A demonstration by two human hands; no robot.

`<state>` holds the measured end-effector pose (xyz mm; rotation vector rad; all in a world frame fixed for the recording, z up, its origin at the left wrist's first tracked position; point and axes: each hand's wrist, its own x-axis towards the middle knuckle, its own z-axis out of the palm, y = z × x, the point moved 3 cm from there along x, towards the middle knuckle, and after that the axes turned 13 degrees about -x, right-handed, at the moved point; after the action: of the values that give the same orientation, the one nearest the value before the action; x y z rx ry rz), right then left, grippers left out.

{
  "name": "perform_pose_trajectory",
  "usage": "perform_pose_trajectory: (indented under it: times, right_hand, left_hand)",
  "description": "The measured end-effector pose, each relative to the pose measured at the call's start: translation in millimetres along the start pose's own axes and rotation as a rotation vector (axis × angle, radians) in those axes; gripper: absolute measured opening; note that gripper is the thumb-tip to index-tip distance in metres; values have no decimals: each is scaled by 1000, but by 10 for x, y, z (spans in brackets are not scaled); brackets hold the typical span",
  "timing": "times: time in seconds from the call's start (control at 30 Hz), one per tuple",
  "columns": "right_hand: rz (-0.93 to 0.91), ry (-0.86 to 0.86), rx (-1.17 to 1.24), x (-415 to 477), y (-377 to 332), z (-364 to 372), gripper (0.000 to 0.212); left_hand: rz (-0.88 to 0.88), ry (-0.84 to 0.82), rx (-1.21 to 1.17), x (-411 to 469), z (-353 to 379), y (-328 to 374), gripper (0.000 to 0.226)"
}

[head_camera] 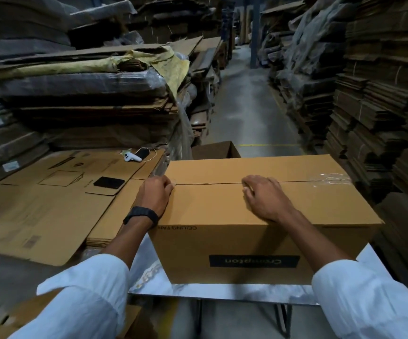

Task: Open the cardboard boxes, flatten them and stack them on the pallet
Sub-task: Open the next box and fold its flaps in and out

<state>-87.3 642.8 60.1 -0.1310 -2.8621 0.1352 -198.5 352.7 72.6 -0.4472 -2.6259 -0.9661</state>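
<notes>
A closed brown cardboard box [259,216] with a dark upside-down label stands on a light table [222,291] in front of me. Clear tape [330,180] remains on the right end of its top seam. My left hand [155,194] sits at the left end of the seam, fingers curled and pinching what looks like the tape end. Over the middle of the seam lies my right hand [264,198], fingers bent and pressing on the top flaps. To the left lies a stack of flattened cardboard boxes [51,206].
A black phone [109,183] and a white device with a cord [133,156] lie on the flattened stack. An open box [216,150] stands behind the closed one. Tall piles of cardboard line both sides of a concrete aisle [244,106].
</notes>
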Motion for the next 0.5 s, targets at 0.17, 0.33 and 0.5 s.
perform_pose_trajectory:
  times: [0.17, 0.33, 0.5]
  right_hand:
    - [-12, 6, -25, -20, 3, -21, 33]
    - [-11, 18, -21, 3, -1, -7, 32]
    - [-11, 34, -26, 3, 8, -11, 33]
  left_hand:
    - [-348, 167, -396, 40, -11, -168, 15]
    - [-909, 335, -1293, -4, -100, -288, 10]
    - [-1055, 309, -1598, -64, -158, -333, 17]
